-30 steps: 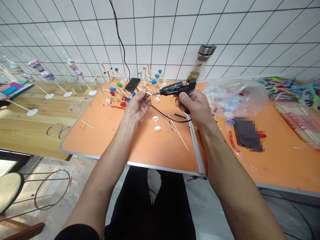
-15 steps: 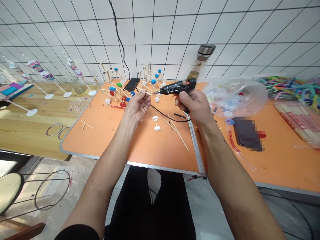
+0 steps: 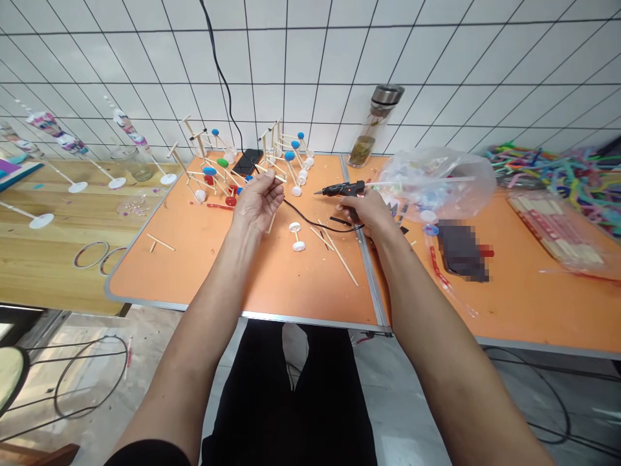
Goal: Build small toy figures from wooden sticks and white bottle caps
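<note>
Between the thumb and fingers of my left hand (image 3: pixel 258 200) is a thin wooden stick (image 3: pixel 277 177), its tip poking out to the right. My right hand (image 3: pixel 371 208) grips a black hot glue gun (image 3: pixel 343 188) by its handle, low over the table, with the nozzle pointing left and apart from the stick. A clear glue stick (image 3: pixel 388 183) seems to reach out of the gun's back end. Below and between my hands, a pair of white wheels on a short axle (image 3: pixel 297 237) lies on the orange tabletop (image 3: pixel 310 291).
Stick frames with coloured caps (image 3: pixel 208 171) stand at the back left, beside a phone (image 3: pixel 247 162). A tea bottle (image 3: pixel 373 126) stands by the wall. To the right are a plastic bag (image 3: pixel 446 181) and a pack of sticks (image 3: pixel 553 226). The gun's black cord (image 3: pixel 310 217) crosses the table.
My right hand has lowered the glue gun and drawn its nozzle away from the stick. My left hand still pinches the stick. The view has shifted slightly.
</note>
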`<move>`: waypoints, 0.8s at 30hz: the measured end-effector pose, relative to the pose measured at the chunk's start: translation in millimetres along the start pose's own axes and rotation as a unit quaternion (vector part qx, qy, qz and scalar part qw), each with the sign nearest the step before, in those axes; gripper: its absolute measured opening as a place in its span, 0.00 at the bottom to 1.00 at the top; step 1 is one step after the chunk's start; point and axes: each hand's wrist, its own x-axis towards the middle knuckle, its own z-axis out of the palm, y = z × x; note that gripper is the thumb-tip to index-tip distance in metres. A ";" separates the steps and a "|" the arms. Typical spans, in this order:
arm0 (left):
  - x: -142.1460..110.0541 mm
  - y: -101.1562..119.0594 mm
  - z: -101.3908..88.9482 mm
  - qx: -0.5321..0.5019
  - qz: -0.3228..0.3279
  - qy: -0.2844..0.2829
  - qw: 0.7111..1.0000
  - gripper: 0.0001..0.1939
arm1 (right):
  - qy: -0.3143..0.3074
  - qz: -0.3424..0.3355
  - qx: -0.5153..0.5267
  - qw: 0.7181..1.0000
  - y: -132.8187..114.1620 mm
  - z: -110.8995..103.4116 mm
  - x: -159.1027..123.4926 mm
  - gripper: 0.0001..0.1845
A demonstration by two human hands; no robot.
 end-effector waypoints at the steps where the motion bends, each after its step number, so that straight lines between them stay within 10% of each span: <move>1: 0.0 0.1 -0.1 -0.001 0.000 -0.001 1.000 0.11 | 0.000 0.009 -0.006 1.000 2.2 0.6 0.1 0.11; 9: -1.1 -0.4 1.7 0.008 0.011 -0.008 1.000 0.18 | 0.020 0.061 -0.181 0.981 5.5 -3.0 -0.2 0.07; 17: 4.7 -4.9 -1.8 0.030 0.025 -0.020 0.999 0.19 | 0.065 0.033 -0.532 0.844 -11.2 -7.5 -12.0 0.30; 24: 4.0 -6.0 -0.1 0.049 0.027 -0.009 0.998 0.19 | 0.093 -0.052 -0.631 0.768 -25.6 2.0 -31.4 0.19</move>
